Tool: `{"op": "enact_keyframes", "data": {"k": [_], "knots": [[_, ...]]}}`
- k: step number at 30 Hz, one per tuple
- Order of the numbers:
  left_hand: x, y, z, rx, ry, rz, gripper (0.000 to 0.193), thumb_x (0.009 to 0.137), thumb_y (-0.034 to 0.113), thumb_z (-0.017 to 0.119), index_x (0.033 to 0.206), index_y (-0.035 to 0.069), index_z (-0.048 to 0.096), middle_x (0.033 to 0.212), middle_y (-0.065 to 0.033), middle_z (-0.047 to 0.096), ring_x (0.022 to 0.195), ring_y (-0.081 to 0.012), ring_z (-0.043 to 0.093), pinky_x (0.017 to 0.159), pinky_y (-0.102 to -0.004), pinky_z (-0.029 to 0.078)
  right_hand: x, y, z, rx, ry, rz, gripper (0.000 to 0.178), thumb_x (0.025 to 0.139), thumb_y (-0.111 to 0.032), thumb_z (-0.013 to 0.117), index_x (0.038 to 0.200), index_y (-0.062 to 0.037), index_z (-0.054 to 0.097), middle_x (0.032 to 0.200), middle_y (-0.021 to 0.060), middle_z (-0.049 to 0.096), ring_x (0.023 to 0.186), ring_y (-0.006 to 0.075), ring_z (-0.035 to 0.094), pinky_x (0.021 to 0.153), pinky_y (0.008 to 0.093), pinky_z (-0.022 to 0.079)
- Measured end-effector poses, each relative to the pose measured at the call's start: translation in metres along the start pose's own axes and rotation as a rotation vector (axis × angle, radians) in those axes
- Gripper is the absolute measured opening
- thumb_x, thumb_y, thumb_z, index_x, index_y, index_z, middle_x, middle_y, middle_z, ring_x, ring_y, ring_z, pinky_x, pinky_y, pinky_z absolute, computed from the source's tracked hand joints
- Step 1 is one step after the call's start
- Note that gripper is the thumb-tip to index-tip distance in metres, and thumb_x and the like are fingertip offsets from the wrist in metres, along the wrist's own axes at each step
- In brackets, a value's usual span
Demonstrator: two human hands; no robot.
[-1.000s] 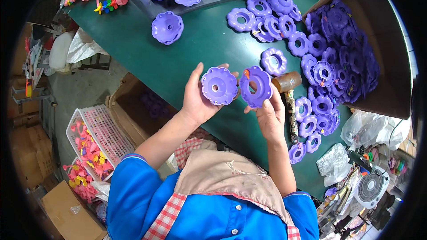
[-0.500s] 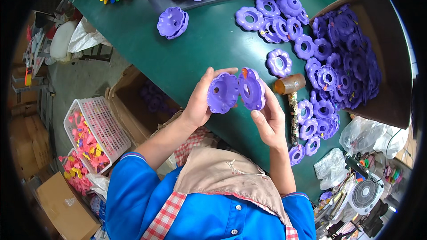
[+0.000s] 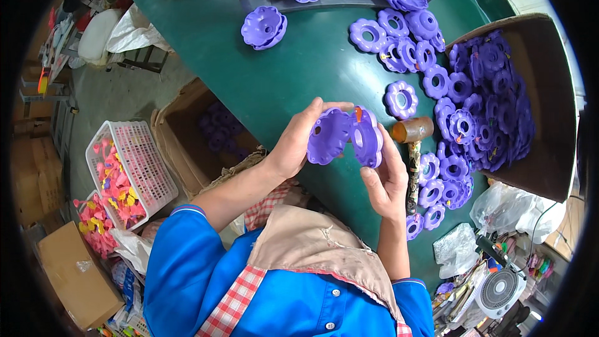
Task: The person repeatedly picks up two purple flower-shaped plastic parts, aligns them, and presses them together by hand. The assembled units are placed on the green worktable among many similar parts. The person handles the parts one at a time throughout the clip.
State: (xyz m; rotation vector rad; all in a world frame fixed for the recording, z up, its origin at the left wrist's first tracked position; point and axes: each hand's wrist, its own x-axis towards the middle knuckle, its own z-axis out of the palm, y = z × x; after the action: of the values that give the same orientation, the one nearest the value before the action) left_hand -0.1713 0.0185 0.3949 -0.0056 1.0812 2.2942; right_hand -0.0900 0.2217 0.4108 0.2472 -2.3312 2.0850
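Note:
My left hand is closed round a purple flower-shaped plastic bowl, its hollow side turned up and toward the right. In my right hand I grip a purple scalloped ring with a large centre hole and a small orange piece at its upper edge. The two parts face each other at an angle, their edges touching or nearly so. Both are held above the green table. Just right of my right hand lies a mallet with an amber head and patterned handle. Beyond it rests a single purple ring.
A cardboard box heaped with purple rings stands at right, more rings spilling before it. A dark crate of purple bowls is at the back, with stacked bowls nearby. At left are an open carton and a white basket.
The bowl and ring have tilted more toward each other, and the gap between them has narrowed. The whole view has shifted slightly.

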Motion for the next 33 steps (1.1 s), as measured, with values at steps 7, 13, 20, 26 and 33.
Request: {"op": "enact_keyframes", "data": {"k": [7,13,20,26,33], "knots": [[-0.001,-0.002,-0.011,0.066,-0.059,0.014,0.067,0.118,0.051,0.024,0.15,0.001,0.057,0.138,-0.0115,0.069,0.117,-0.0188,0.07,0.095,-0.0374,0.062,0.001,-0.009,0.005,-0.028,0.0,0.008,0.072,0.101,-0.007,0.07,0.163,0.0069,0.037,0.161,0.022,0.048,0.147,0.0279,0.051,0.121,0.0401,0.041],[-0.003,0.003,-0.005,0.218,-0.059,0.046,0.065,0.119,0.049,0.027,0.147,0.0,0.059,0.129,-0.0094,0.072,0.112,-0.0155,0.07,0.092,-0.0336,0.06,0.001,-0.004,0.003,-0.107,-0.017,-0.016,0.071,0.096,-0.002,0.071,0.161,0.0029,0.044,0.162,0.0248,0.048,0.143,0.0327,0.056,0.115,0.0419,0.051],[-0.007,0.001,-0.008,0.393,-0.043,0.136,0.067,0.119,0.048,0.028,0.145,-0.004,0.06,0.121,-0.0117,0.073,0.108,-0.0169,0.069,0.099,-0.0327,0.055,0.008,-0.012,0.017,-0.646,-0.099,-0.229,0.073,0.079,-0.003,0.088,0.147,-0.0134,0.065,0.158,0.0273,0.053,0.136,0.0449,0.062,0.108,0.047,0.057],[-0.01,-0.006,-0.005,0.545,0.041,0.248,0.07,0.118,0.052,0.03,0.145,-0.005,0.059,0.123,-0.0151,0.071,0.11,-0.0188,0.069,0.1,-0.0335,0.054,0.006,-0.007,0.025,-0.718,-0.092,-0.263,0.076,0.079,0.001,0.087,0.15,-0.0123,0.062,0.16,0.0314,0.049,0.14,0.0476,0.058,0.107,0.0484,0.057],[-0.012,-0.018,0.006,0.57,0.069,0.336,0.062,0.097,0.032,0.074,0.147,-0.003,0.059,0.127,-0.0136,0.067,0.115,-0.0207,0.065,0.101,-0.0358,0.052,-0.009,0.007,0.04,-0.637,-0.025,-0.199,0.076,0.082,-0.004,0.087,0.152,-0.0103,0.059,0.163,0.0317,0.043,0.146,0.0491,0.052,0.116,0.0533,0.049]]}}
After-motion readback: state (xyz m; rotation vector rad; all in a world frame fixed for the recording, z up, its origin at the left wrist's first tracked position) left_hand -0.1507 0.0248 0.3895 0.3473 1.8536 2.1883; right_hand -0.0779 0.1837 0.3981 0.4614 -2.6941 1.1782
